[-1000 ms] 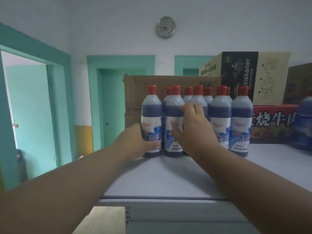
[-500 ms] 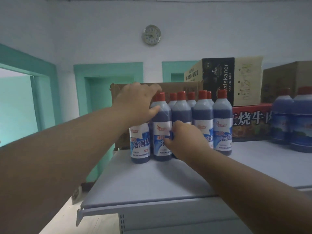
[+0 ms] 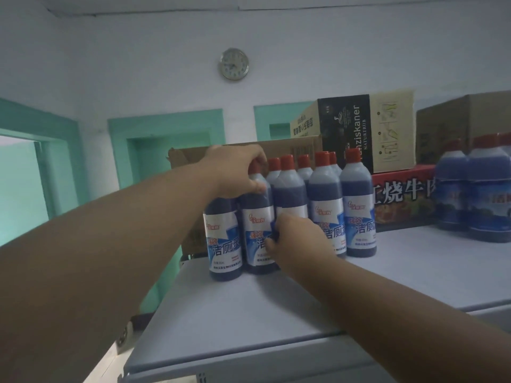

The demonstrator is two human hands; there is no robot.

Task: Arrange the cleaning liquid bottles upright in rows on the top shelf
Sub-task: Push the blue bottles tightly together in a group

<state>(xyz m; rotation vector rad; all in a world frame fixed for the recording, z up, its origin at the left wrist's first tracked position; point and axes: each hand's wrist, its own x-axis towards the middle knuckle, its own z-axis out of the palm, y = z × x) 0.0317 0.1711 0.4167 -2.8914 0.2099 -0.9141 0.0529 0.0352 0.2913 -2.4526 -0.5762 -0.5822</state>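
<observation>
I see the cleaning liquid bottles (image 3: 293, 205) clustered upright in rows on the top shelf (image 3: 249, 322), left of centre: red caps, dark blue liquid filling each to the shoulder, white-and-blue labels. Front-left bottle (image 3: 224, 239) stands a touch forward of the second bottle (image 3: 257, 228). A second group of bottles (image 3: 475, 200) sits well apart at the right edge, blurred, count unclear. Behind the cluster: a brown carton (image 3: 290, 147), a black-and-cream box (image 3: 359, 131) stacked on a red printed box (image 3: 401, 194), another brown box (image 3: 464, 123) far right. Shelf is pale grey, bare at the front. Room: white wall, round clock (image 3: 234, 63), teal door frames (image 3: 166, 139). My left hand (image 3: 235, 170) is curled over the top of the second bottle, fingers hiding its cap, thumb on the shoulder. My right hand (image 3: 296, 239) is low against the front row, fingers wrapped at a label; probably gripping the third bottle, though the hand hides most of it.
</observation>
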